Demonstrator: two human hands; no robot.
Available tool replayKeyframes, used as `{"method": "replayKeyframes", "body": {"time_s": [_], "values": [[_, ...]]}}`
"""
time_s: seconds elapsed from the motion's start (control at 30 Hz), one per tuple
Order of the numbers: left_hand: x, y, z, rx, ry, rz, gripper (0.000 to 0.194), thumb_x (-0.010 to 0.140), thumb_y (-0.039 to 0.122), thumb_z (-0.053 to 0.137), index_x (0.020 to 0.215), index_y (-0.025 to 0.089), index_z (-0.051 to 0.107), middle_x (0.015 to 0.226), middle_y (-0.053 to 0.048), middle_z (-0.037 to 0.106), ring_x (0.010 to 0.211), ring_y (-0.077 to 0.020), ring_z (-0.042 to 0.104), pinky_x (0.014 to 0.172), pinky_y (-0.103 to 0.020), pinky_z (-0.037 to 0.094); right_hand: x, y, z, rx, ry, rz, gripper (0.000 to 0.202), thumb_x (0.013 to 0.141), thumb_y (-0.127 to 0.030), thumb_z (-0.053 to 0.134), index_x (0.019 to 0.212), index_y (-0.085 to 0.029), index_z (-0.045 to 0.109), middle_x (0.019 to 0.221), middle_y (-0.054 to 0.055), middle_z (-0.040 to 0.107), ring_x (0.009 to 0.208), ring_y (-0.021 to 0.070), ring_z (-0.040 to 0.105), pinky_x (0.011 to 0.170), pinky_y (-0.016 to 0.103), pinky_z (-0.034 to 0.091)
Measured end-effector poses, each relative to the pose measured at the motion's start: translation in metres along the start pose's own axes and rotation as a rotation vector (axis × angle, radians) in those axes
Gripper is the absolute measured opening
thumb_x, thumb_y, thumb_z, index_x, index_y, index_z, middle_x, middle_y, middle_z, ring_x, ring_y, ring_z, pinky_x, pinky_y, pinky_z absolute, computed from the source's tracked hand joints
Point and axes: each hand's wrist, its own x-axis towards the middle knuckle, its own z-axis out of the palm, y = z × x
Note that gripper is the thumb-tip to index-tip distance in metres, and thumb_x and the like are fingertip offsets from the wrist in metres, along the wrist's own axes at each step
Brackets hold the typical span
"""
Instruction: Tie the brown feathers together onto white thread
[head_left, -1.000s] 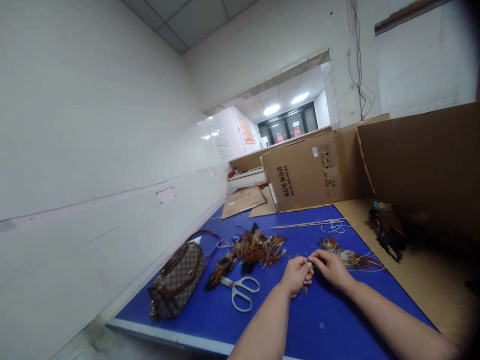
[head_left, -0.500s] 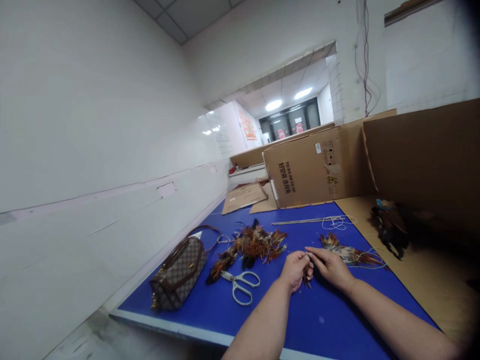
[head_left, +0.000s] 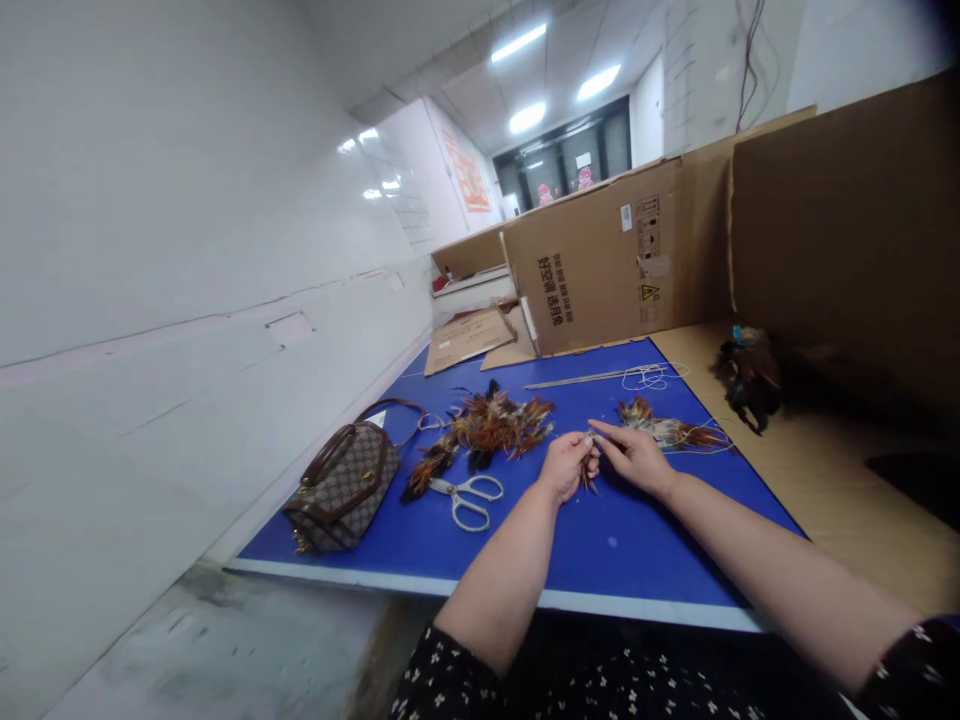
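Left hand [head_left: 568,466] had its fingers closed around a small tuft of thin brown feathers [head_left: 588,482], ends poking out below, over the flat blue counter [head_left: 622,565]. Right hand [head_left: 639,462] met it at the fingertips; couldn't tell if those pinched anything. Just beyond right hand lay a grey-and-brown feather bundle [head_left: 661,428]. Leftward: rust-and-black feather heap [head_left: 496,424], silver metal scissors [head_left: 454,491], brown patterned handbag [head_left: 345,492].

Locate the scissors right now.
In the head view, the scissors lie on the left half of the blue tabletop, right of the handbag and beside the near-left end of the brown feather pile.
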Motion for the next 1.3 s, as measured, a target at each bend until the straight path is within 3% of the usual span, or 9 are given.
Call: {"method": "replayKeyframes", "body": {"time_s": [0.47, 0.7, 0.9, 1.17, 1.3], "values": [[0.000, 0.000, 0.000, 0.044, 0.012, -0.008, 0.049, 0.073, 0.053, 0.086, 0.088, 0.013, 0.060, 0.068, 0.001, 0.058, 0.050, -0.0085, 0.051, 0.051, -0.026, 0.039, 0.003, -0.011, -0.003, -0.074, 0.060, -0.030, 0.028, 0.098, -0.034, 0.060, 0.114, -0.023, 0.080, 0.107, 0.008, 0.082, 0.094, 0.0252, 0.080, 0.086, 0.037, 0.064], [0.000, -0.001, 0.000, 0.072, 0.012, -0.019, 0.048, 0.073, 0.053, 0.085, 0.085, 0.015, 0.059, 0.058, 0.004, 0.055, 0.047, -0.0085, 0.049, 0.051, -0.025, 0.039, 0.004, -0.016, -0.006, -0.090, 0.003, -0.017, 0.028, 0.098, -0.036, 0.057, 0.108, -0.022, 0.079, 0.101, 0.009, 0.082, 0.086, 0.0247, 0.078, 0.083, 0.037, 0.062], [-0.002, -0.002, 0.002, 0.137, 0.010, -0.006, 0.046, 0.076, 0.054, 0.082, 0.086, 0.016, 0.057, 0.058, 0.004, 0.054, 0.047, -0.0084, 0.049, 0.051, -0.024, 0.038, 0.003, -0.018, -0.008, -0.111, -0.005, 0.030, 0.034, 0.099, -0.040, 0.056, 0.117, -0.020, 0.077, 0.085, 0.008, 0.081, 0.066, 0.0208, 0.072, 0.070, 0.033, 0.058], [0.001, -0.006, -0.001, 0.164, 0.028, -0.004, 0.048, 0.076, 0.055, 0.081, 0.088, 0.015, 0.059, 0.062, 0.003, 0.056, 0.048, -0.0079, 0.050, 0.051, -0.024, 0.039, 0.004, -0.018, -0.008, -0.096, 0.002, 0.024, 0.030, 0.098, -0.039, 0.056, 0.105, -0.020, 0.078, 0.090, 0.008, 0.081, 0.073, 0.0210, 0.074, 0.074, 0.032, 0.057], [0.002, -0.007, -0.002, 0.173, 0.023, -0.015, 0.047, 0.076, 0.054, 0.081, 0.090, 0.015, 0.059, 0.060, 0.004, 0.055, 0.047, -0.0082, 0.049, 0.050, -0.024, 0.039, 0.003, -0.016, -0.007, -0.118, 0.001, 0.038, 0.035, 0.098, -0.040, 0.056, 0.118, -0.018, 0.076, 0.082, 0.007, 0.079, 0.063, 0.0194, 0.069, 0.067, 0.032, 0.055]]}}
